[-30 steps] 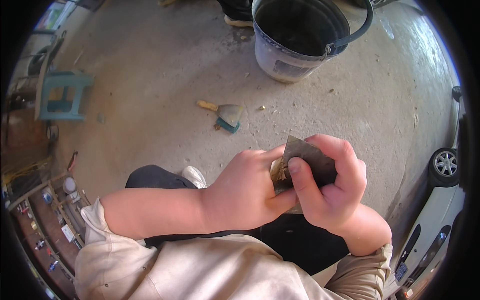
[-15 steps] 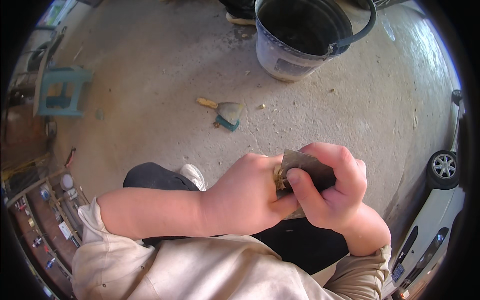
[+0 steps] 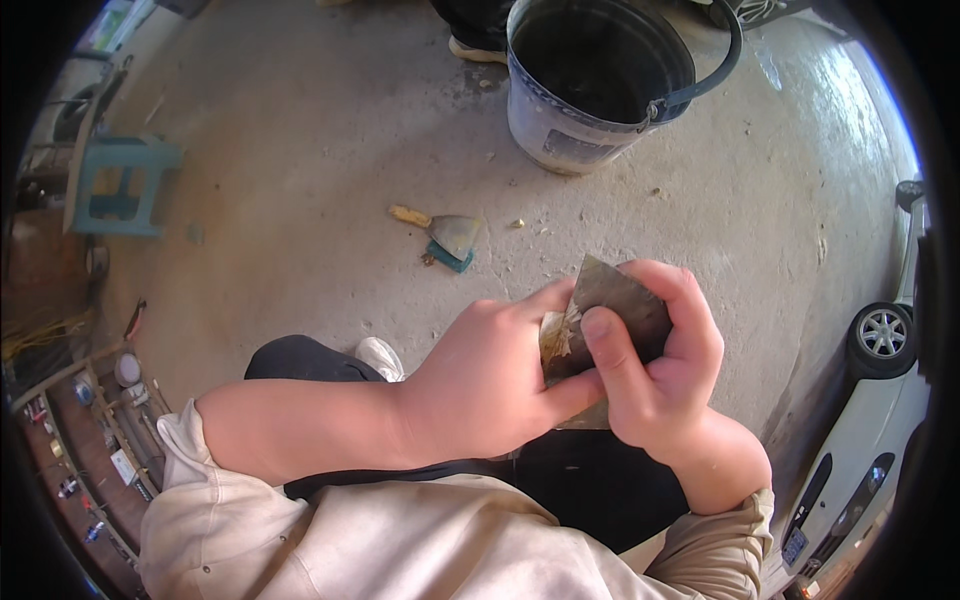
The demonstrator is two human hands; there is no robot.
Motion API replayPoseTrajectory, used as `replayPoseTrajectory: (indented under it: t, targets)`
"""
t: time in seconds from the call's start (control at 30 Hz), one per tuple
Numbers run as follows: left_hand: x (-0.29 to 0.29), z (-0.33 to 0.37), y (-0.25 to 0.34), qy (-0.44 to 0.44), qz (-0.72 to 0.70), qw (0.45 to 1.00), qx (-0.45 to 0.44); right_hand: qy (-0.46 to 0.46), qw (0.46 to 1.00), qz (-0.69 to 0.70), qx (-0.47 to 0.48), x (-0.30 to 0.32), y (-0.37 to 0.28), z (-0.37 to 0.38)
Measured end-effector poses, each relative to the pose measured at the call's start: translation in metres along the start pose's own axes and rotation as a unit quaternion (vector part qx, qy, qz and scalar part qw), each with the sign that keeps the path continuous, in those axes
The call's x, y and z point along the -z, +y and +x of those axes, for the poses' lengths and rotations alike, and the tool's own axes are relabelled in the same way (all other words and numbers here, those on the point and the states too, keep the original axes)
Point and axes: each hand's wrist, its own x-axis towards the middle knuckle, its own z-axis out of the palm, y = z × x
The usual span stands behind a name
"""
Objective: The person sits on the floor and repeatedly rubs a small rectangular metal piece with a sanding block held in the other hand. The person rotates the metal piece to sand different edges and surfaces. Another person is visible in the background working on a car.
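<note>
Flaky pale piece (image 3: 555, 338), 4 o'clock from view centre, mostly hidden, kind unclear; left hand (image 3: 490, 365) closed round it. Right hand (image 3: 665, 365) clamps grey metal blade (image 3: 628, 298) at piece's 2 o'clock.

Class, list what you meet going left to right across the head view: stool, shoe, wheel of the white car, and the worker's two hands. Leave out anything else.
Teal stool → white shoe → left hand → right hand → car wheel.
</note>
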Motion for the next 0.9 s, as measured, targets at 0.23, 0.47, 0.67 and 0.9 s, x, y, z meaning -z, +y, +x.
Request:
replayPoseTrajectory:
  t: [0.23, 0.47, 0.67, 0.9]
  targets:
    - [0.001, -0.008, 0.002, -0.043, 0.059, 0.994, -0.087, 0.021, 0.996, -0.062, 0.052, -0.007, -0.014, -0.012]
    - [0.0, -0.008, 0.003, -0.074, 0.024, 0.995, -0.067, -0.003, 0.998, -0.041, 0.053, -0.004, -0.01, -0.011]
    - [0.004, -0.007, 0.01, -0.09, 0.023, 0.994, -0.059, -0.012, 0.999, -0.003, 0.035, -0.004, -0.012, -0.011]
    - [0.001, -0.003, 0.002, -0.075, -0.002, 0.995, -0.073, -0.063, 0.998, 0.002, 0.006, 0.002, -0.006, -0.007]
